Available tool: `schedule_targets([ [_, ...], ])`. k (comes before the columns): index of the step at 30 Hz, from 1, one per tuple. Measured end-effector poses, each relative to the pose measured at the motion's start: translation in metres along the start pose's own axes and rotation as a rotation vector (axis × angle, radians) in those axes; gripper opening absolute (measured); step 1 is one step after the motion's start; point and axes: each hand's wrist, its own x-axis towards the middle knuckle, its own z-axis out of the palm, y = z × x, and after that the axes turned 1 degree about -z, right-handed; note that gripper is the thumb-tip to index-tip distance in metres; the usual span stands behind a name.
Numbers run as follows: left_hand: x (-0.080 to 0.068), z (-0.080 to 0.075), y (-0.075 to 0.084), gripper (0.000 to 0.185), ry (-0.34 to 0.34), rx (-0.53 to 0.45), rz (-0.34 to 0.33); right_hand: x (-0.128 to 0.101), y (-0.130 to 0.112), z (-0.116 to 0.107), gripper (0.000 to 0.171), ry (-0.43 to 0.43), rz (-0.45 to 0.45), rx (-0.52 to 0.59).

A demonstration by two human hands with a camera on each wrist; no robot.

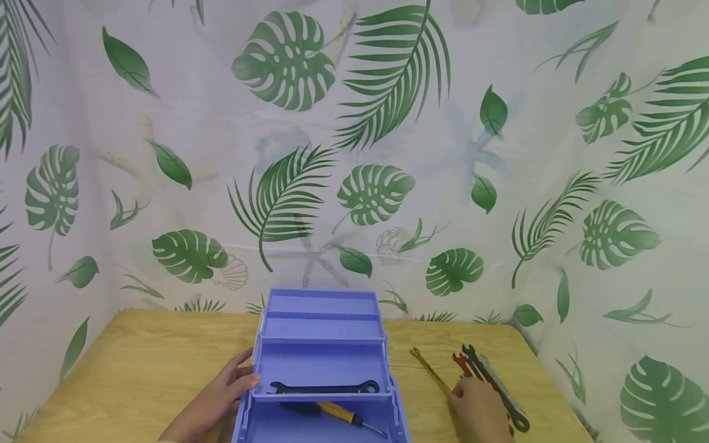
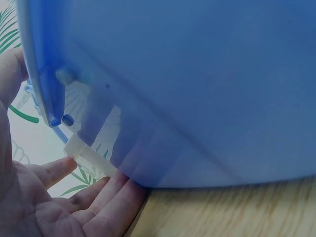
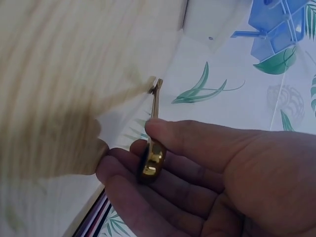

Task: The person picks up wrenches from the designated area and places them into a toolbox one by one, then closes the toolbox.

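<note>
Nearest the head camera, the left hand (image 1: 218, 397) lies with straight fingers against the left wall of the purple toolbox (image 1: 324, 344), steadying it on the tabletop (image 1: 138, 369). Inside, a black wrench (image 1: 324, 387) rests on the tray above a yellow-handled screwdriver (image 1: 335, 413). Right of the box, the right hand (image 1: 479, 409) pinches the near end of the gold wrench (image 1: 431, 369) beside the other wrenches (image 1: 493, 384). Thin, stiff and probably slippery, it looks best gripped mid-shank.

One toolbox (image 1: 323, 344), four wrenches: black (image 1: 324, 387), gold (image 1: 429, 369), red (image 1: 461, 363), dark (image 1: 495, 387); one screwdriver (image 1: 332, 413).
</note>
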Motion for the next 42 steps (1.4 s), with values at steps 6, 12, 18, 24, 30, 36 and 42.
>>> schedule_targets([
  [6,0.001,0.001,0.002,0.079,0.019,0.006,-0.018,0.000,0.002,-0.002,0.016,-0.004,0.000,0.014],
  [12,0.001,0.000,0.000,0.080,0.023,0.002,-0.030,0.003,0.005,-0.002,0.015,-0.008,0.012,0.046],
  [18,0.001,-0.001,-0.002,0.080,0.002,-0.014,-0.016,0.005,0.004,0.000,0.018,0.018,0.024,0.087],
  [24,0.000,-0.001,-0.001,0.079,0.001,-0.019,-0.016,0.004,-0.001,0.001,0.016,0.148,-0.056,0.058],
  [30,-0.001,-0.001,0.001,0.079,-0.009,-0.017,-0.003,0.000,-0.008,-0.002,0.015,0.308,-0.146,0.058],
  [36,0.000,0.000,0.002,0.079,0.003,-0.003,-0.018,-0.003,-0.013,-0.006,0.018,0.413,-0.166,0.104],
  [42,-0.001,0.000,0.002,0.078,-0.025,-0.027,0.007,0.000,-0.015,-0.003,0.012,0.514,-0.236,0.107],
])
